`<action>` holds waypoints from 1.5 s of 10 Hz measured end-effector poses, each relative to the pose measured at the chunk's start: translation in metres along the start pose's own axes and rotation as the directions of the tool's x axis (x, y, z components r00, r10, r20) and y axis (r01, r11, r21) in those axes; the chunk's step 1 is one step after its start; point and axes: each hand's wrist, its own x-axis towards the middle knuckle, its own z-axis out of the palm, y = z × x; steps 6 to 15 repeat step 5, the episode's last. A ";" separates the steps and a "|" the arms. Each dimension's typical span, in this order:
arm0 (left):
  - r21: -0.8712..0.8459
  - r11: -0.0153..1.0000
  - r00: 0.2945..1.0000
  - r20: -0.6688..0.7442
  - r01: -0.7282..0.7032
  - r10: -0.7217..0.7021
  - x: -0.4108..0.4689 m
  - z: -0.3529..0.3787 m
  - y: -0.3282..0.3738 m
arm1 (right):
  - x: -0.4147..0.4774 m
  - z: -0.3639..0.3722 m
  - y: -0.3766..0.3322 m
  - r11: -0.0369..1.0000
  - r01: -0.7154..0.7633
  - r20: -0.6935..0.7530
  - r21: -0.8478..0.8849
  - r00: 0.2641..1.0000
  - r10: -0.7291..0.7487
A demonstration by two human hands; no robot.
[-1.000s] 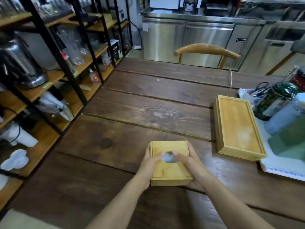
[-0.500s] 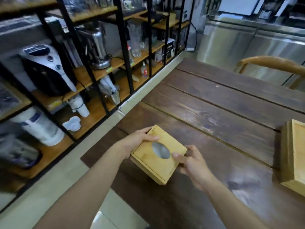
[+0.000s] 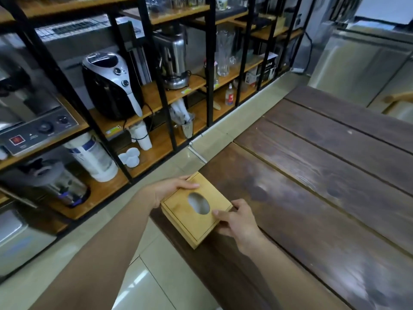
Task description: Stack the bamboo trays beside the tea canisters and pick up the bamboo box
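A square bamboo box [image 3: 185, 217] with an oval opening in its lid is held over the left end of the dark wooden table [image 3: 312, 186]. My left hand [image 3: 172, 189] grips its far left side, thumb on the lid. My right hand [image 3: 237, 222] grips its near right side, fingers on the lid edge. The box is turned diagonally and partly overhangs the table's end. The bamboo trays and tea canisters are out of view.
A black metal rack with wooden shelves [image 3: 156, 92] stands left of the table, holding an air fryer [image 3: 109, 83], a blender [image 3: 174, 57], paper cups [image 3: 140, 135] and an urn [image 3: 58, 184]. Tiled floor [image 3: 156, 265] lies between. Steel counters [image 3: 357, 63] stand behind.
Both hands have carried the box left from the table's middle to its left end. The view has swung left, so the stacked trays and canisters have left the frame.
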 end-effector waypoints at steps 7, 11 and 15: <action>0.489 0.871 0.998 -0.010 -0.046 0.059 0.020 -0.008 0.030 | -0.008 -0.028 -0.030 0.787 0.105 0.089 -0.608 0.994 -0.064; 0.489 0.871 0.998 -0.010 -0.046 0.059 0.020 -0.008 0.030 | -0.008 -0.028 -0.030 0.787 0.105 0.089 -0.608 0.994 -0.064; 0.489 0.871 0.998 -0.010 -0.046 0.059 0.020 -0.008 0.030 | -0.008 -0.028 -0.030 0.787 0.105 0.089 -0.608 0.994 -0.064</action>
